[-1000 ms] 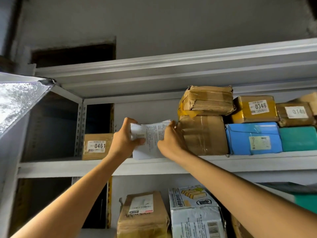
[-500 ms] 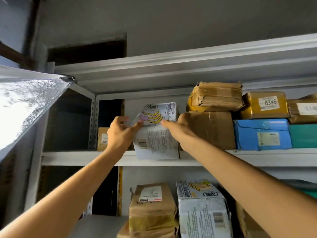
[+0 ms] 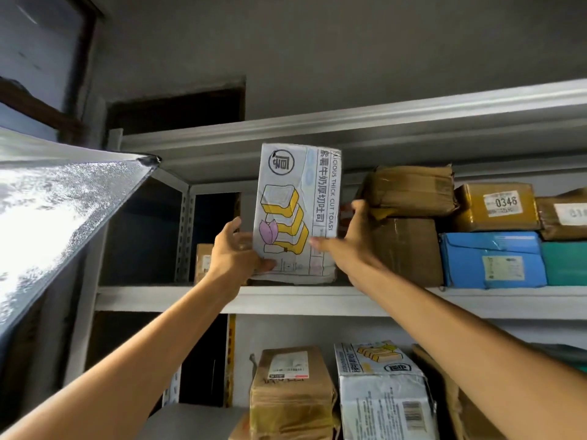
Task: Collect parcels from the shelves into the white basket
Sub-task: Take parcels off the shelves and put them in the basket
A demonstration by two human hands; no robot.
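Note:
A white toast box (image 3: 297, 214) printed with yellow bread slices stands upright at the front edge of the upper shelf (image 3: 317, 300). My left hand (image 3: 233, 249) grips its lower left edge, thumb across the front. My right hand (image 3: 347, 239) holds its right side, fingers behind and thumb on the front. To the right sit brown taped parcels (image 3: 409, 192), a yellow parcel marked 0346 (image 3: 497, 206), a blue parcel (image 3: 492, 260) and a teal one (image 3: 565, 263). The white basket is out of view.
A small brown box (image 3: 203, 262) sits behind my left hand. The lower shelf holds a brown parcel (image 3: 290, 389) and a second white toast box (image 3: 381, 392). A silvery foil sheet (image 3: 57, 217) slants in from the left. A perforated shelf post (image 3: 184, 236) stands left.
Both hands have pulled the white box forward and tipped it upright, so its printed face now shows. The view has shifted, moving the shelf to the right and down.

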